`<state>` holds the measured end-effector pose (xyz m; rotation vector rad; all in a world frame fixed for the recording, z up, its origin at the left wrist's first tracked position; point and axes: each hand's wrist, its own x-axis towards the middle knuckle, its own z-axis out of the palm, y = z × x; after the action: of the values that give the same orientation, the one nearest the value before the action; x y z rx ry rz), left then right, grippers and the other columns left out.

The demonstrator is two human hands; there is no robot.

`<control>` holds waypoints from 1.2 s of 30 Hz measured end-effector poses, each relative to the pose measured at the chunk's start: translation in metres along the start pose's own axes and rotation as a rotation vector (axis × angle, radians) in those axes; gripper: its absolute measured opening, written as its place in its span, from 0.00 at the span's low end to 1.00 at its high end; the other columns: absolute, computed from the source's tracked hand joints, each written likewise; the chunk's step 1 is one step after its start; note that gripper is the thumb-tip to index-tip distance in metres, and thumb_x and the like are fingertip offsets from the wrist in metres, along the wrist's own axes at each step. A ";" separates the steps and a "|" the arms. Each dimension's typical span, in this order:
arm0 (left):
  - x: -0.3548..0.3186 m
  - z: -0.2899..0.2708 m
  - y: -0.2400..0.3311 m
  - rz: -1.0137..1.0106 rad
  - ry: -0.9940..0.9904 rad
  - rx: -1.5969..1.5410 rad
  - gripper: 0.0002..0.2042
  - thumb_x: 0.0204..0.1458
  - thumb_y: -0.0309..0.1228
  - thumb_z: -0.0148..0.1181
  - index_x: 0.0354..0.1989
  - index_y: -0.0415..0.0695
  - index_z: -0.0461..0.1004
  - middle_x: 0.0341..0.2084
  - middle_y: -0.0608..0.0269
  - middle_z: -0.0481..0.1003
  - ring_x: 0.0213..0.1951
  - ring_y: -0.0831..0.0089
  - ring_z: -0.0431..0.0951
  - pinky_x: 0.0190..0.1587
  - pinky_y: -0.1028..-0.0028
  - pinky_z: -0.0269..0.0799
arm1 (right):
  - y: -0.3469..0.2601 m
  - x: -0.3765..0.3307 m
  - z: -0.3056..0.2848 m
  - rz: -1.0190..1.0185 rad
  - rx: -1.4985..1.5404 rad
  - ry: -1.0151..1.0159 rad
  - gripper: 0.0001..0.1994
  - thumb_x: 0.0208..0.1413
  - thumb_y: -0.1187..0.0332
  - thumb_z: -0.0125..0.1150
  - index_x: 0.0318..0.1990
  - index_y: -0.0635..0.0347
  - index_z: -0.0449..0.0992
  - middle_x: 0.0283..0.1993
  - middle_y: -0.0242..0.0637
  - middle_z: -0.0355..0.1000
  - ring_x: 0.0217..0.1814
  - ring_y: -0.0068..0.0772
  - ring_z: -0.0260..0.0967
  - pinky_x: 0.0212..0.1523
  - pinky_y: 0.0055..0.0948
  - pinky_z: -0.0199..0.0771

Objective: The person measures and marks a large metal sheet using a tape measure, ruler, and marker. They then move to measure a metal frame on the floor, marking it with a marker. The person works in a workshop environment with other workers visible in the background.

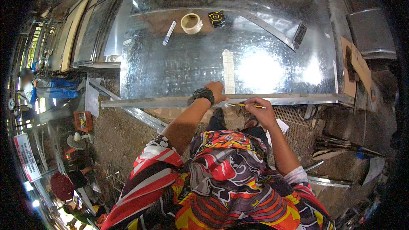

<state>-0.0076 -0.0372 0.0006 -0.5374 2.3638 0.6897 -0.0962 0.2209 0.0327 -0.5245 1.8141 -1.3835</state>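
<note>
A shiny metal sheet (179, 59) lies in front of me, with a long narrow metal strip (294, 99) along its near edge. My left hand (216, 92), with a dark watch above it, is bent over this strip, fingers closed at its edge. Pinched in my right hand (258, 109) is a yellow pencil (239, 104), its tip pointing left at the strip, close to the left fingers. Just beyond my left hand, a pale piece of tape (228, 71) with lines across it is stuck to the sheet.
Farther back on the sheet lie a white marker (169, 33), a roll of tape (191, 24), a black and yellow tape measure (217, 18) and a try square (277, 34). Cardboard (355, 66) stands at the right. Other people (64, 186) are at the left.
</note>
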 end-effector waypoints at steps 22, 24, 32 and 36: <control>-0.014 -0.018 0.007 0.029 0.000 -0.090 0.23 0.48 0.45 0.72 0.40 0.34 0.82 0.41 0.37 0.81 0.44 0.46 0.83 0.49 0.56 0.79 | -0.003 0.026 0.022 0.014 -0.080 -0.071 0.05 0.55 0.74 0.65 0.36 0.66 0.81 0.34 0.31 0.79 0.40 0.21 0.74 0.45 0.27 0.75; -0.016 -0.021 0.008 0.031 -0.014 -0.085 0.23 0.48 0.45 0.72 0.41 0.34 0.82 0.41 0.37 0.81 0.45 0.46 0.83 0.49 0.56 0.79 | -0.005 0.023 0.023 -0.001 -0.062 -0.082 0.05 0.57 0.73 0.66 0.37 0.65 0.81 0.34 0.30 0.79 0.40 0.20 0.73 0.45 0.27 0.74; -0.010 -0.011 0.002 0.011 -0.022 -0.042 0.25 0.52 0.46 0.71 0.45 0.35 0.78 0.43 0.43 0.81 0.48 0.51 0.82 0.52 0.57 0.78 | -0.030 0.014 0.017 0.012 -0.154 -0.088 0.06 0.57 0.73 0.66 0.39 0.66 0.81 0.35 0.29 0.79 0.39 0.20 0.73 0.43 0.26 0.75; -0.012 -0.013 0.005 0.039 0.019 -0.021 0.25 0.51 0.47 0.71 0.45 0.35 0.78 0.44 0.43 0.81 0.48 0.51 0.82 0.53 0.56 0.78 | -0.012 0.016 0.003 -0.052 -0.198 -0.076 0.06 0.58 0.73 0.66 0.40 0.65 0.82 0.36 0.31 0.80 0.40 0.21 0.75 0.43 0.26 0.76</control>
<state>-0.0073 -0.0392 0.0189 -0.5098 2.3926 0.7302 -0.1048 0.2035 0.0383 -0.7223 1.8979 -1.2077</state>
